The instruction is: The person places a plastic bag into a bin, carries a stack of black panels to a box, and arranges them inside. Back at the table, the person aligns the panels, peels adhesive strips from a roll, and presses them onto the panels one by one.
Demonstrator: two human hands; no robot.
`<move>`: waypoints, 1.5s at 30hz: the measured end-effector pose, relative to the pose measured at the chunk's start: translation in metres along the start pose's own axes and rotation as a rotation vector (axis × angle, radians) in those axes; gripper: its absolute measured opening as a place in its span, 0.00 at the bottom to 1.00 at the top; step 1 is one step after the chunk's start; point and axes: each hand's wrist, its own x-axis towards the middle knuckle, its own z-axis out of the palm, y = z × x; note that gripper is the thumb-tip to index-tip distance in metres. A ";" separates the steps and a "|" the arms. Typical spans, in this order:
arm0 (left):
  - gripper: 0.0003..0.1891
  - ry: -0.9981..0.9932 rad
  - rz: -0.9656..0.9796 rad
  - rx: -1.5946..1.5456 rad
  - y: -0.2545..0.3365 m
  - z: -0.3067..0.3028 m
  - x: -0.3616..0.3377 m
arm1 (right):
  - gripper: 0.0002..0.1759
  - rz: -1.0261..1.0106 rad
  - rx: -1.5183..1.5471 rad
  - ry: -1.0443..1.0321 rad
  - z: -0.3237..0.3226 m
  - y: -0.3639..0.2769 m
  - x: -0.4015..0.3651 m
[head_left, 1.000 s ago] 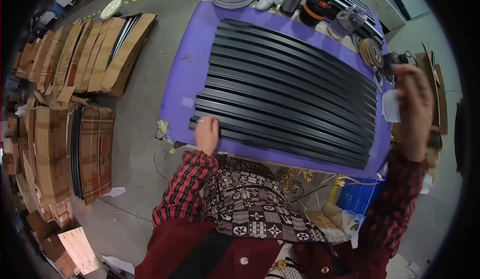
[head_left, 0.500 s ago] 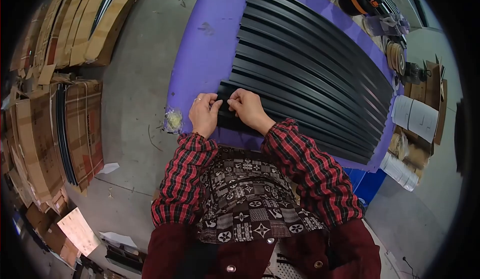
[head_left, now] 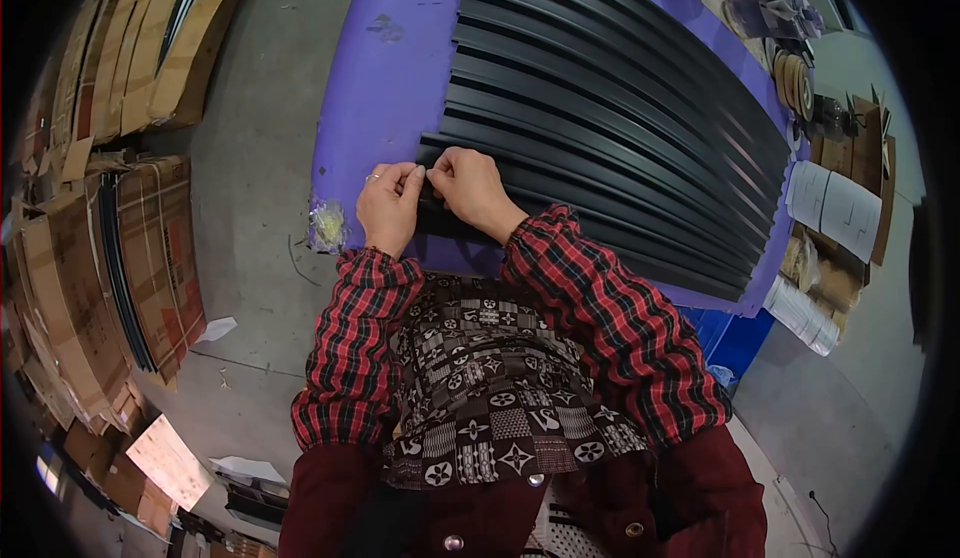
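Several long black strips (head_left: pixel 610 108) lie side by side on a table with a purple cover (head_left: pixel 385 88). My left hand (head_left: pixel 388 206), a ring on one finger, and my right hand (head_left: pixel 470 190) meet at the near left end of the nearest strips. The fingertips of both hands pinch together at that end, over something too small to make out. Both sleeves are red plaid.
Flattened cardboard and wrapped bundles (head_left: pixel 130 248) line the concrete floor on the left. Rolls of tape (head_left: pixel 795 83) and white paper rolls (head_left: pixel 835 213) sit at the table's far right. A blue box (head_left: pixel 735 343) stands under the right corner.
A second ago my right hand was raised at the far right with a white roll; it has come down to join my left hand at the strip end. The view has shifted closer.
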 end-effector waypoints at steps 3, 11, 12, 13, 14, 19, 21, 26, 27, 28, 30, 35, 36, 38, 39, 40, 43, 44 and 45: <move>0.10 -0.002 0.020 0.001 -0.003 0.001 0.002 | 0.08 -0.065 -0.190 0.012 -0.020 -0.002 -0.024; 0.10 -0.023 0.029 -0.190 -0.037 0.007 0.012 | 0.16 -0.290 -0.758 0.321 -0.131 0.116 -0.135; 0.10 -0.045 0.023 -0.174 -0.038 0.004 0.015 | 0.16 -0.261 -0.768 0.337 -0.140 0.124 -0.145; 0.10 -0.072 0.020 -0.159 -0.038 0.001 0.017 | 0.18 -0.275 -0.692 0.385 -0.150 0.132 -0.156; 0.10 -0.087 0.004 -0.212 -0.039 0.000 0.018 | 0.19 -0.288 -0.617 0.436 -0.159 0.139 -0.167; 0.10 -0.175 -0.083 -0.243 -0.045 -0.010 0.028 | 0.21 -0.285 -0.455 0.611 -0.181 0.168 -0.186; 0.10 -0.205 -0.064 -0.231 -0.047 -0.013 0.032 | 0.19 -0.273 -0.398 0.618 -0.194 0.178 -0.191; 0.10 -0.241 -0.069 -0.253 -0.042 -0.015 0.032 | 0.12 0.010 0.205 0.476 -0.219 0.192 -0.206; 0.10 -0.229 -0.060 -0.245 -0.046 -0.017 0.034 | 0.10 0.049 0.407 0.388 -0.224 0.193 -0.208; 0.10 -0.234 -0.058 -0.243 -0.050 -0.018 0.036 | 0.08 0.087 0.608 0.295 -0.227 0.195 -0.209; 0.10 -0.236 -0.094 -0.226 -0.059 -0.020 0.040 | 0.07 0.125 0.656 0.288 -0.229 0.204 -0.206; 0.10 -0.254 -0.139 -0.191 -0.055 -0.025 0.041 | 0.04 0.187 0.622 0.358 -0.216 0.228 -0.186; 0.11 -0.248 -0.140 -0.195 -0.056 -0.024 0.040 | 0.04 0.215 0.533 0.408 -0.214 0.229 -0.183; 0.11 -0.264 -0.144 -0.194 -0.052 -0.025 0.039 | 0.04 0.249 0.447 0.456 -0.209 0.234 -0.178; 0.10 -0.275 -0.145 -0.198 -0.049 -0.025 0.039 | 0.05 0.228 0.359 0.492 -0.206 0.239 -0.175; 0.10 -0.278 -0.147 -0.196 -0.050 -0.025 0.038 | 0.05 0.206 0.271 0.527 -0.205 0.239 -0.174; 0.10 -0.256 -0.136 -0.177 -0.050 -0.025 0.039 | 0.06 0.240 0.169 0.544 -0.206 0.236 -0.173; 0.10 -0.261 -0.143 -0.176 -0.050 -0.026 0.039 | 0.06 0.242 0.168 0.544 -0.205 0.238 -0.173; 0.09 -0.266 -0.150 -0.175 -0.051 -0.027 0.040 | 0.06 0.230 0.159 0.560 -0.204 0.240 -0.172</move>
